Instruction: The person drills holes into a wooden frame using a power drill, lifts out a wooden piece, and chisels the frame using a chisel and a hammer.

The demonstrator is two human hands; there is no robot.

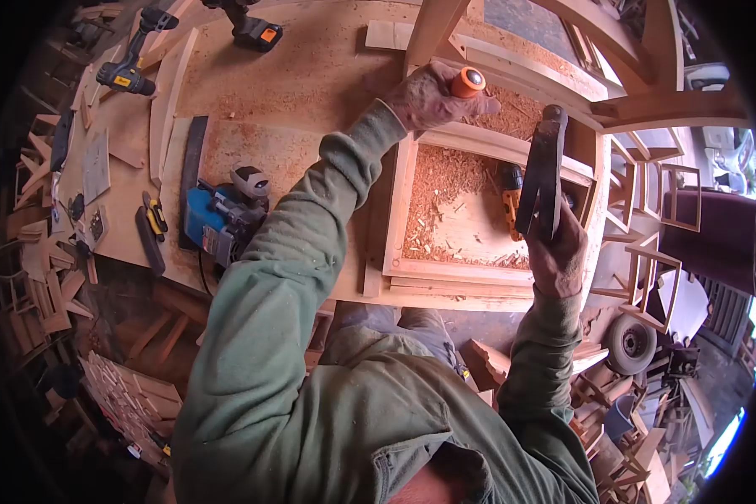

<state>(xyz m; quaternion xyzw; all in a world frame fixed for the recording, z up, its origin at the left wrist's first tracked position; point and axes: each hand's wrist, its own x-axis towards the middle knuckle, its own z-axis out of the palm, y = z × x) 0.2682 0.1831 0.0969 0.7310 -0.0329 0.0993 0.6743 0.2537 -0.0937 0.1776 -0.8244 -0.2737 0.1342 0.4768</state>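
Note:
My left hand (433,99) is closed round an orange-handled tool (469,81), whose round end faces up, above the top rail of a wooden frame (401,206). The tool's lower part is hidden. Farther right, my right hand (560,252) grips a long dark tool (543,168) with a rounded far end, held over the frame's right side; its exact kind is unclear. Beneath it, a yellow and black drill (511,202) lies inside the frame among wood shavings (445,189), partly covered by the dark tool.
A blue power tool (212,220) stands on the workbench (269,109) at the left. Two cordless drills (130,63) (252,29) lie at the back left. Upright wooden framing (672,109) rises at the back right. A wheel (631,343) and wood pieces lie on the floor.

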